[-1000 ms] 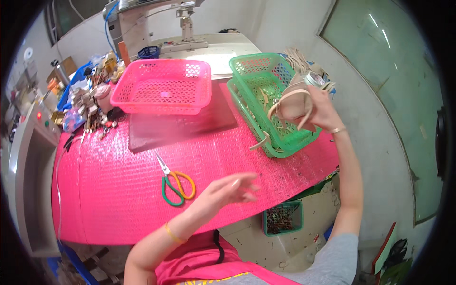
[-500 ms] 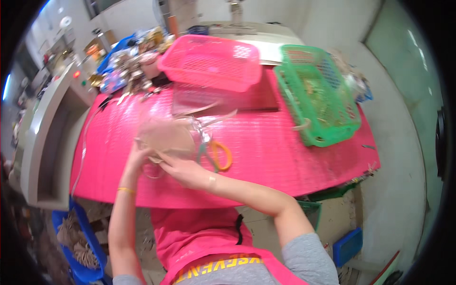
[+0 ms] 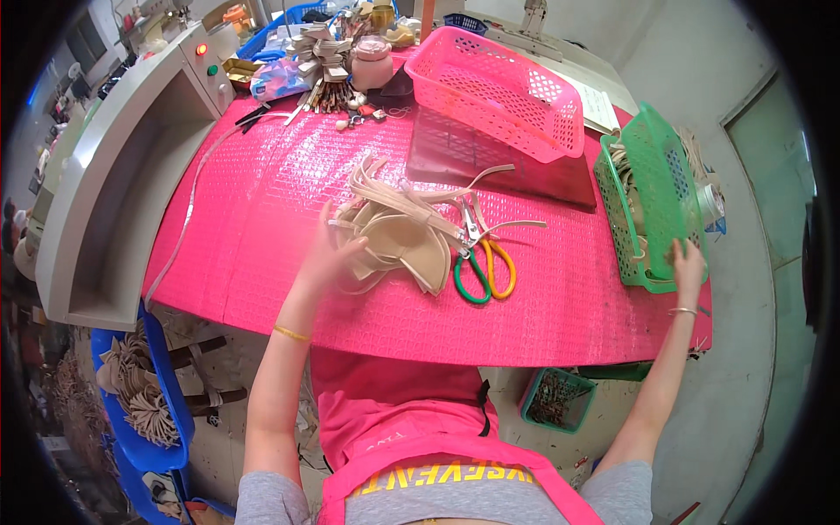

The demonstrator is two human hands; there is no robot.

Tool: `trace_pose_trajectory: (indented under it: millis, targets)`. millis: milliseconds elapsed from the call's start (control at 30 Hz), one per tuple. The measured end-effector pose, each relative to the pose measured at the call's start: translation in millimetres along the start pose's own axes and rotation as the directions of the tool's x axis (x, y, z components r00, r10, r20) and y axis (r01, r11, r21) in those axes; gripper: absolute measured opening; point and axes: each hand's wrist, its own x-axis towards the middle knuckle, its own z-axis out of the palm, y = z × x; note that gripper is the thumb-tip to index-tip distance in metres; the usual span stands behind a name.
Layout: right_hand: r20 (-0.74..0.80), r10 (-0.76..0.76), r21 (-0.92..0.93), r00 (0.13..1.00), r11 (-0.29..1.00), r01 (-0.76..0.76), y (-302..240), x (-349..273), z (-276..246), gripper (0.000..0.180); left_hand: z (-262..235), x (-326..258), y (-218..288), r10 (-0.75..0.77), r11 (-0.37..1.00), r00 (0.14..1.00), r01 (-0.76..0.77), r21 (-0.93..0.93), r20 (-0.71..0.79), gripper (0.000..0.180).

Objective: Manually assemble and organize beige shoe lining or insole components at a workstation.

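Note:
Beige cut pieces [image 3: 398,241] with long straps lie in a loose pile at the middle of the pink-covered table. My left hand [image 3: 331,254] is at the pile's left side, smeared by motion, with thumb and fingers apart. Scissors [image 3: 473,273] with one green and one orange handle lie just right of the pile, a strap across the blades. Far to the right, my right hand [image 3: 688,264] grips the near end of an upper green basket [image 3: 662,184], which is tilted up to the right. Beneath it, a lower green basket [image 3: 617,232] shows beige strips inside.
A pink basket [image 3: 556,131] stands on a dark red board [image 3: 499,179] at the back. A grey machine housing [image 3: 122,175] borders the table's left. Tags, a lidded jar [image 3: 372,63] and small parts crowd the far left. Blue bins [image 3: 166,394] stand below, left.
My right hand has left the beige pieces and moved right to the green baskets. The upper basket has been tilted up. The pieces lie on the table, my left hand beside them.

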Motion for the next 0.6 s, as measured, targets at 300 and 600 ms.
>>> trace_pose_trajectory:
  millis: [300, 600]
  targets:
    - [-0.246, -0.31, 0.07, 0.918, 0.939, 0.336, -189.0, 4.7, -79.5, 0.024, 22.3, 16.3, 58.4, 0.449, 0.582, 0.865, -0.473, 0.661, 0.224, 0.047]
    - [0.197, -0.706, 0.254, 0.68, 0.707, 0.66, -228.2, 122.5, 89.2, 0.038, 29.0, 57.0, 48.9, 0.286, 0.171, 0.873, -0.453, 0.875, 0.396, 0.046]
